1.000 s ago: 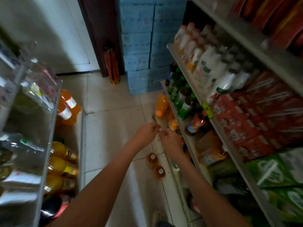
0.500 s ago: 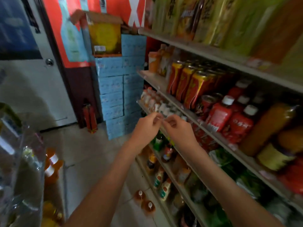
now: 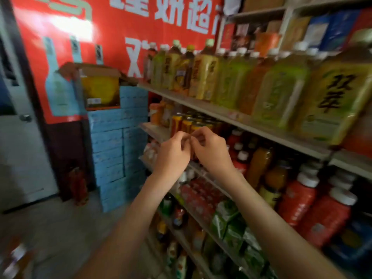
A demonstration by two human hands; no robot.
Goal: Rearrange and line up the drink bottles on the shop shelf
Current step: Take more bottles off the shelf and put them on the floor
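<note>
Both hands are up in front of the shelving: left hand (image 3: 173, 153) and right hand (image 3: 211, 152) side by side, fingers curled, fingertips meeting. Can't tell if anything small is pinched between them. Drink bottles: big green and yellow tea bottles (image 3: 281, 87) stand in a packed row on the upper shelf (image 3: 231, 115), above the hands. Just behind the hands, yellow-red cans (image 3: 186, 124) sit on the level below. Nearer on that same level are an orange juice bottle (image 3: 259, 164) and red bottles with white caps (image 3: 298, 200), upright and close together. Lower down are red packs and green packs (image 3: 229, 222) — blurred, no detail. At the far end of the shelving, a stack of blue cartons (image 3: 118, 141) carries an open cardboard box (image 3: 100, 87), with a red banner (image 3: 120, 27) on the wall behind. Fire extinguisher (image 3: 78, 184) on the floor beside the cartons — grey door (image 3: 18, 148) at left.
</note>
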